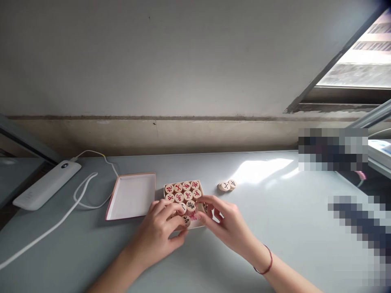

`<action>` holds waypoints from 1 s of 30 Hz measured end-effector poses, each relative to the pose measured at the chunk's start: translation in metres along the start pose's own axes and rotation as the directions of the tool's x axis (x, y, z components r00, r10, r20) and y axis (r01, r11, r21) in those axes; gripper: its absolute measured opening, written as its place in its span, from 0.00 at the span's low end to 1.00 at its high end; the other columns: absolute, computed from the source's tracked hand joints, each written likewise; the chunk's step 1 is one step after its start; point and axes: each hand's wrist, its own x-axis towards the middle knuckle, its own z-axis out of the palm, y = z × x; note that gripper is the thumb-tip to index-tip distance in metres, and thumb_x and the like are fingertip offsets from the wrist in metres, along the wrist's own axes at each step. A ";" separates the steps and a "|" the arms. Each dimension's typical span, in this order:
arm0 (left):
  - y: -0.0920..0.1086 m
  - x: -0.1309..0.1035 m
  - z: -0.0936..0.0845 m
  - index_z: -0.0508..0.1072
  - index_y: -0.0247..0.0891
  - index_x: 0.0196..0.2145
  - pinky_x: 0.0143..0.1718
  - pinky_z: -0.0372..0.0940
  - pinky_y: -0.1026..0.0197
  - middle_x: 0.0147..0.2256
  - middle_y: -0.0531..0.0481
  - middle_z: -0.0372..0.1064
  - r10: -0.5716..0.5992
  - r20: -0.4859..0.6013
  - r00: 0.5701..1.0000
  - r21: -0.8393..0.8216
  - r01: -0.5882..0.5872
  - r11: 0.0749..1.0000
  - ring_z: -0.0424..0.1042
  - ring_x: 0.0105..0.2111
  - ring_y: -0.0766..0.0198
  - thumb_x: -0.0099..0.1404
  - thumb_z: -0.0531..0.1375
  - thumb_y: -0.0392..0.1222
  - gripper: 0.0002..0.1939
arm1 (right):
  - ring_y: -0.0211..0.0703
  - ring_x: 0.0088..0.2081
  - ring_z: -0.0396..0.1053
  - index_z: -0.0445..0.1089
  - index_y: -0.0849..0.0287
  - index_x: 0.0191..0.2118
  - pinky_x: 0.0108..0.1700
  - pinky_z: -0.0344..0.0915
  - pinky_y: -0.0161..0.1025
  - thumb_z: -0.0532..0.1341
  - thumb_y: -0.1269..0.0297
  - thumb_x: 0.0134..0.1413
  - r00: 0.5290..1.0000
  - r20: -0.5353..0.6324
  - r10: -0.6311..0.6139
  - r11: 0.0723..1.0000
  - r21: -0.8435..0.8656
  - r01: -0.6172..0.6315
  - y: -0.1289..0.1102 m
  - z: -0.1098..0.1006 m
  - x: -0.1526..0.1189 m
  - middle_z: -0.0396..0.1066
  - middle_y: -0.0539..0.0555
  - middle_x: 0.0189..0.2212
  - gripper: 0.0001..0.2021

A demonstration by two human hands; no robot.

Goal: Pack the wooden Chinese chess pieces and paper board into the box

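Observation:
A shallow box [200,184] holds rows of round wooden pieces [186,186], several with red characters and some with black ones. My left hand [166,228] lies over the box's front left, its fingers closed around a black-marked piece [185,221]. From the right, my right hand [224,217] pinches another black-marked piece [205,208] at the box's right edge. Part of the box floor with a red print shows between the hands. Right of the box, a few more pieces [225,186] sit close together on the table.
An open box lid [132,197] lies left of the box. Farther left are a white power strip [47,185] and a white cable [61,221] on the grey table [275,228]. A wall [183,61] stands behind; blurred patches cover the right side.

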 end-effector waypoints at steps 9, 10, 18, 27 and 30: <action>-0.002 -0.004 0.006 0.71 0.43 0.38 0.47 0.60 0.51 0.52 0.47 0.63 -0.019 0.085 0.996 0.177 0.003 0.984 0.61 0.49 0.51 0.56 0.62 0.41 0.10 | 0.33 0.28 0.66 0.64 0.56 0.47 0.32 0.69 0.35 0.57 0.67 0.59 0.984 0.055 -0.168 0.984 -0.051 0.171 -0.001 0.007 -0.003 0.67 0.56 0.40 0.10; -0.003 -0.004 0.005 0.71 0.44 0.39 0.47 0.60 0.50 0.52 0.46 0.63 -0.023 0.080 0.996 0.173 0.009 0.985 0.61 0.50 0.51 0.56 0.62 0.41 0.11 | 0.35 0.30 0.67 0.63 0.57 0.46 0.32 0.69 0.35 0.56 0.68 0.60 0.979 0.072 -0.189 0.979 -0.064 0.193 -0.001 0.009 -0.003 0.67 0.57 0.41 0.09; -0.012 -0.003 -0.009 0.70 0.41 0.35 0.49 0.58 0.50 0.49 0.44 0.64 -0.029 0.079 0.996 0.171 0.015 0.985 0.61 0.50 0.51 0.58 0.61 0.48 0.10 | 0.39 0.33 0.66 0.66 0.57 0.36 0.33 0.66 0.38 0.56 0.68 0.60 0.929 0.119 -0.352 0.900 -0.229 0.370 -0.003 0.028 -0.006 0.71 0.55 0.35 0.02; -0.020 -0.003 -0.021 0.72 0.44 0.36 0.43 0.56 0.55 0.36 0.52 0.69 -0.041 0.193 0.980 0.089 0.024 0.996 0.65 0.39 0.59 0.57 0.64 0.43 0.08 | 0.41 0.32 0.63 0.69 0.57 0.36 0.33 0.65 0.40 0.54 0.71 0.61 0.923 0.186 -0.337 0.889 -0.259 0.377 -0.003 0.022 -0.006 0.70 0.54 0.32 0.07; -0.019 -0.001 -0.022 0.71 0.43 0.34 0.42 0.55 0.56 0.34 0.54 0.70 -0.014 0.213 0.977 0.066 0.000 0.998 0.65 0.38 0.61 0.59 0.63 0.41 0.05 | 0.41 0.33 0.64 0.69 0.57 0.36 0.34 0.65 0.40 0.54 0.73 0.59 0.918 0.196 -0.346 0.886 -0.254 0.388 -0.005 0.021 -0.005 0.70 0.54 0.32 0.07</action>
